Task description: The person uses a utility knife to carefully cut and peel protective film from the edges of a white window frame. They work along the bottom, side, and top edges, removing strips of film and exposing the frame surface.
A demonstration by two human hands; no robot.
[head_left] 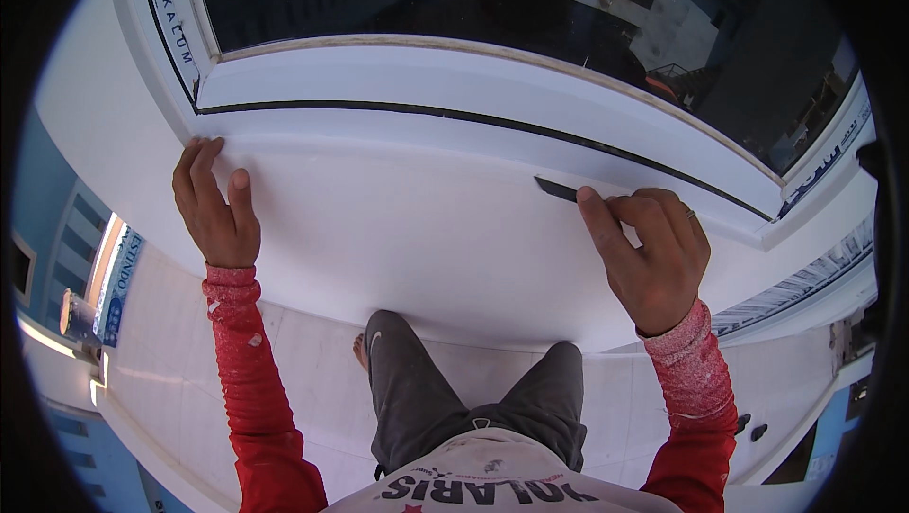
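Note:
My right hand (658,252) pinches a thin, dark cutter blade (556,188) between thumb and fingers. Its slanted tip points left, just below the lower edge of a white window frame (426,82). A black strip (445,114) runs along the frame above the blade. Whether the tip touches the white wall (398,219) beneath the frame, I cannot tell. Near the frame's lower left corner, my left hand (216,215) rests its fingertips on the wall, thumb held apart and nothing in it. White dust or plaster covers both red cuffs.
Dark window glass (379,1) fills the top, with reflections in it. Below the wall lies a pale tiled floor (312,352), where I stand barefoot. A dark pair of small objects (751,426) lies at the right. A cylindrical container (78,314) is at the far left beside blue walls.

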